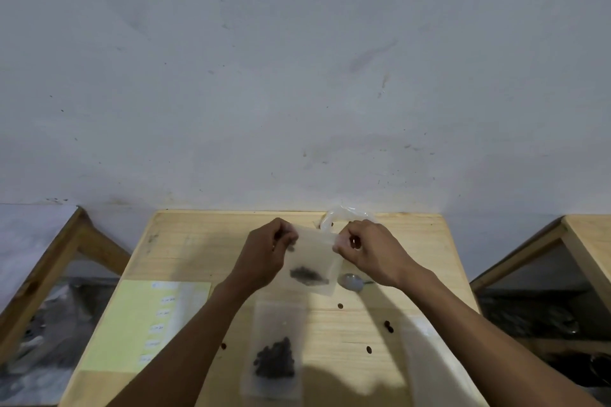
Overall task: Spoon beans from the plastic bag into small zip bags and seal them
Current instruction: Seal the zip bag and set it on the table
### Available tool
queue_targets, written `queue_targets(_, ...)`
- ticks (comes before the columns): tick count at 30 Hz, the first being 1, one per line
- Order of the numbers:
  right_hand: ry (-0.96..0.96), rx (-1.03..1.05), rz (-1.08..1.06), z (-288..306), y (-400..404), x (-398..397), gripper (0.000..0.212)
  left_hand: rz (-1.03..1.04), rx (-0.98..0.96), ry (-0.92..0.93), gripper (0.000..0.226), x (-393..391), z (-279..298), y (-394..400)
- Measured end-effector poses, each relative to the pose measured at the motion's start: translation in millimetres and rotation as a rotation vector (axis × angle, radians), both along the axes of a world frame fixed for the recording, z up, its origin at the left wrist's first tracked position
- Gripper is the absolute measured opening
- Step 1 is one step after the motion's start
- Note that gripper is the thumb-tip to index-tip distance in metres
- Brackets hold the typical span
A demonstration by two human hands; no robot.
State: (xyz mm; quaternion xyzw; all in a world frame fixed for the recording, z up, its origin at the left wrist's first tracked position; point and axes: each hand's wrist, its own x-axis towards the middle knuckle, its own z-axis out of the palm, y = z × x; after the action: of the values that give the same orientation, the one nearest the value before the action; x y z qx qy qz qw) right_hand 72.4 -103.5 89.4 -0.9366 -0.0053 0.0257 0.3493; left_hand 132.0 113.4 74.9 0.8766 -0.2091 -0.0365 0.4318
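Note:
A small clear zip bag (pixel 314 261) with a dark clump of beans at its bottom hangs above the wooden table (pixel 205 241). My left hand (pixel 271 251) pinches its top left corner and my right hand (pixel 367 251) pinches its top right corner. A second small zip bag (pixel 274 357) holding beans lies flat on the table nearer to me. Behind my right hand the crumpled plastic bag (pixel 344 213) sits by the table's far edge. A metal spoon (pixel 352 281) lies on the table under my right wrist, its handle hidden.
A yellow sheet with small white labels (pixel 145 324) lies on the table's left. Several loose beans (pixel 388 326) are scattered on the wood. Other wooden tables stand at left (pixel 49 261) and right (pixel 588 241). A grey wall rises right behind the table.

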Motion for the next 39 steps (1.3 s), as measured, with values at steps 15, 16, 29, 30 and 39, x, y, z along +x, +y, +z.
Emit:
queue_targets(15, 0.437, 0.853, -0.191, -59, 51, -33, 0.005, 0.274, -0.349, 0.494, 0.018, -25, -19, 37)
queue_targets(16, 0.466, 0.880, -0.233, -64, 56, -35, 0.003, 0.315, -0.352, 0.540, 0.022, -29, -25, 39)
queue_targets(29, 0.420, 0.453, -0.332, -116, 122, -92, 0.024, 0.156, 0.268, 0.608, 0.037, -101, -91, 93)
queue_targets(30, 0.391, 0.396, -0.309, -117, 125, -92, 0.017, 0.127, 0.286, 0.598, 0.019, -103, -90, 93)
queue_targets(39, 0.413, 0.304, -0.343, -133, 140, -93, 0.020, 0.088, 0.293, 0.585, 0.021, -106, -115, 95)
